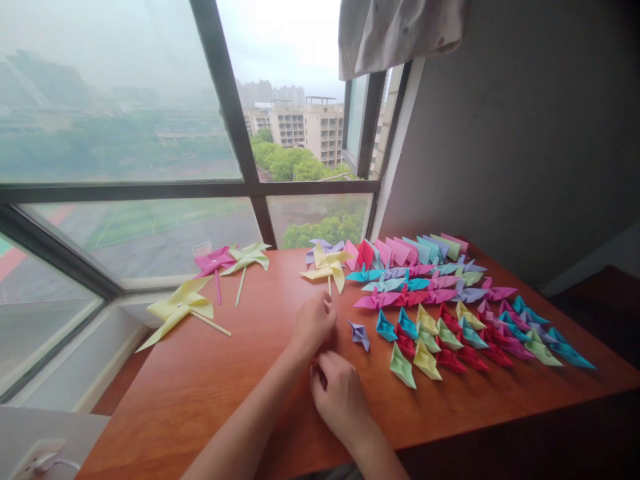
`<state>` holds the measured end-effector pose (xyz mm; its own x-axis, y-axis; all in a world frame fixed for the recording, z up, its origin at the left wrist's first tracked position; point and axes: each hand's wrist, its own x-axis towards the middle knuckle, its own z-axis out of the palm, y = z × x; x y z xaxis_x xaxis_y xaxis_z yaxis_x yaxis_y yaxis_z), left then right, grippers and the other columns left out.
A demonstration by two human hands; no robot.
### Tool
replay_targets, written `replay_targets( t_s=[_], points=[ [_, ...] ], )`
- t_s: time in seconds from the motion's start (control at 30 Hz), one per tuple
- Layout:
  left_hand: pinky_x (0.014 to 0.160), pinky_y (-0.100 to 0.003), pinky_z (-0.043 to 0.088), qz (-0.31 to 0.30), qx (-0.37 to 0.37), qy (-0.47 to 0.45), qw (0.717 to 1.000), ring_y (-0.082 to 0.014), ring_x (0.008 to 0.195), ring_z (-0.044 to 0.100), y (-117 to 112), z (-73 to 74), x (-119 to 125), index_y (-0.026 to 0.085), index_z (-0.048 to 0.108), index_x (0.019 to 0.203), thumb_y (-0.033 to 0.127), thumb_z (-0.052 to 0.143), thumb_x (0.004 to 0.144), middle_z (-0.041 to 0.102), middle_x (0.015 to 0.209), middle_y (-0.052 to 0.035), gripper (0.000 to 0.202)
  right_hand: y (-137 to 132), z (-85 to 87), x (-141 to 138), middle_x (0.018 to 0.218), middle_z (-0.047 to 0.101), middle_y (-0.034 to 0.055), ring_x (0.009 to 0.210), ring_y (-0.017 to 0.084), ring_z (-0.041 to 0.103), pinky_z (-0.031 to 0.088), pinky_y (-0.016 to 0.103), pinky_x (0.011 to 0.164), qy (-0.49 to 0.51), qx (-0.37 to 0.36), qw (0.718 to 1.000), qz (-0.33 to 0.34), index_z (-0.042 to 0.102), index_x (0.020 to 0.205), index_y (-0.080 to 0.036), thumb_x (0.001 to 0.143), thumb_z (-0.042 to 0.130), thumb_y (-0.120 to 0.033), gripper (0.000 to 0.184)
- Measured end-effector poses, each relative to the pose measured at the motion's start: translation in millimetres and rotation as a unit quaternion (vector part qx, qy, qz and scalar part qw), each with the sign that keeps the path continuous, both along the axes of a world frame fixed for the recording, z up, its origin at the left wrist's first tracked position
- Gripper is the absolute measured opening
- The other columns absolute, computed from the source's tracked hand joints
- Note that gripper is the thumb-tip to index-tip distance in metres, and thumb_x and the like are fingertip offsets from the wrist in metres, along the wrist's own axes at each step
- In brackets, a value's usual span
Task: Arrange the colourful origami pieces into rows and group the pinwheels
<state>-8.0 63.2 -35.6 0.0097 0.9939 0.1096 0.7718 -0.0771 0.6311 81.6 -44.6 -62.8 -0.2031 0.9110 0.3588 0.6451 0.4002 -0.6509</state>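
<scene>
My left hand (pixel 315 323) is closed round the lower stick of a pale yellow paper pinwheel (pixel 327 265), whose blades point away from me. Just behind that pinwheel is a lavender one (pixel 325 248), partly covered. My right hand (pixel 343 390) rests on the table nearer to me, fingers curled in, with nothing visible in it. A small purple paper boat (pixel 359 335) sits alone to the right of my hands. Three more pinwheels lie at the left: a large yellow one (pixel 181 303), a magenta one (pixel 215 261) and a light green one (pixel 246 259).
Rows of folded paper boats (pixel 427 360), paper cranes (pixel 400 287) and upright folded paper pieces (pixel 400 251) cover the right of the wooden table (pixel 200 393). Windows (pixel 125 87) border the far side. A grey wall (pixel 500 153) stands at the right, a socket (pixel 40 460) at lower left.
</scene>
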Motion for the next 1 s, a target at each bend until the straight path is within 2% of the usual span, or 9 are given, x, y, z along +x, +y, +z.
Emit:
replay_targets(
  t_s=[0.23, 0.37, 0.43, 0.53, 0.7, 0.8, 0.9, 1.0],
  points=[
    [0.060, -0.025, 0.040, -0.059, -0.005, 0.011, 0.998, -0.0168, 0.065, 0.063, -3, 5.4, 5, 0.021, 0.066, 0.089, 0.017, 0.056, 0.079, 0.071, 0.073, -0.0013, 0.015, 1, -3.2, 0, 0.073, 0.061, 0.0018, 0.070, 0.016, 0.059, 0.036, 0.025, 0.062, -0.008, 0.002, 1.000, -0.004, 0.058, 0.077, -0.019, 0.081, 0.046, -0.003, 0.021],
    [0.060, -0.025, 0.040, -0.058, 0.001, 0.034, 0.998, -0.0172, 0.066, 0.064, -5, 7.7, -8, 0.022, 0.068, 0.089, 0.017, 0.056, 0.080, 0.071, 0.073, -0.0014, 0.016, 1, -0.5, 1, 0.079, 0.065, 0.0026, 0.076, 0.017, 0.063, 0.043, 0.025, 0.069, 0.022, -0.008, 1.000, 0.020, 0.064, 0.087, -0.020, 0.085, 0.046, -0.006, 0.023],
    [0.061, -0.025, 0.040, -0.042, 0.002, 0.057, 0.998, -0.0176, 0.068, 0.065, -6, 10.4, -23, 0.022, 0.069, 0.091, 0.019, 0.056, 0.081, 0.073, 0.076, -0.0023, 0.017, 1, 0.1, 2, 0.083, 0.067, 0.0032, 0.079, 0.018, 0.064, 0.045, 0.026, 0.073, 0.036, -0.011, 0.999, 0.027, 0.067, 0.094, -0.020, 0.087, 0.047, -0.007, 0.025],
    [0.063, -0.026, 0.041, 0.001, -0.003, 0.104, 0.995, -0.0189, 0.072, 0.066, -6, 18.0, -58, 0.023, 0.070, 0.092, 0.022, 0.055, 0.082, 0.074, 0.081, -0.0038, 0.018, 1, -0.9, 2, 0.084, 0.068, 0.0035, 0.079, 0.018, 0.065, 0.047, 0.027, 0.074, 0.039, -0.013, 0.999, 0.028, 0.068, 0.097, -0.020, 0.087, 0.048, -0.008, 0.026],
    [0.067, -0.030, 0.043, 0.133, -0.021, 0.201, 0.970, -0.0270, 0.083, 0.067, -4, 35.1, -132, 0.020, 0.069, 0.089, 0.029, 0.049, 0.086, 0.073, 0.088, -0.0104, 0.023, 1, -3.8, 2, 0.085, 0.069, 0.0035, 0.081, 0.018, 0.066, 0.048, 0.027, 0.075, 0.036, -0.011, 0.999, 0.028, 0.069, 0.096, -0.020, 0.088, 0.048, -0.008, 0.025],
    [0.068, -0.032, 0.044, 0.190, -0.042, 0.243, 0.950, -0.0303, 0.085, 0.067, 2, 40.2, -166, 0.018, 0.068, 0.091, 0.030, 0.046, 0.086, 0.072, 0.091, -0.0141, 0.026, 0, -4.1, 2, 0.084, 0.069, 0.0033, 0.080, 0.018, 0.066, 0.048, 0.026, 0.074, 0.035, -0.008, 0.999, 0.028, 0.069, 0.096, -0.020, 0.088, 0.048, -0.009, 0.025],
    [0.069, -0.035, 0.047, 0.208, -0.058, 0.267, 0.939, -0.0341, 0.088, 0.068, 13, 38.8, -185, 0.015, 0.070, 0.090, 0.030, 0.044, 0.086, 0.072, 0.096, -0.0188, 0.029, 0, -3.9, 2, 0.084, 0.069, 0.0029, 0.079, 0.017, 0.066, 0.048, 0.026, 0.074, 0.034, -0.001, 0.999, 0.026, 0.069, 0.096, -0.021, 0.087, 0.049, -0.008, 0.025],
    [0.074, -0.039, 0.049, 0.204, -0.065, 0.282, 0.935, -0.0363, 0.092, 0.068, 26, 34.4, -191, 0.013, 0.071, 0.090, 0.030, 0.043, 0.089, 0.072, 0.098, -0.0210, 0.033, 0, -4.2, 2, 0.084, 0.070, 0.0028, 0.078, 0.017, 0.067, 0.049, 0.026, 0.074, 0.032, 0.002, 0.999, 0.024, 0.069, 0.096, -0.021, 0.087, 0.049, -0.008, 0.025]
  ],
)
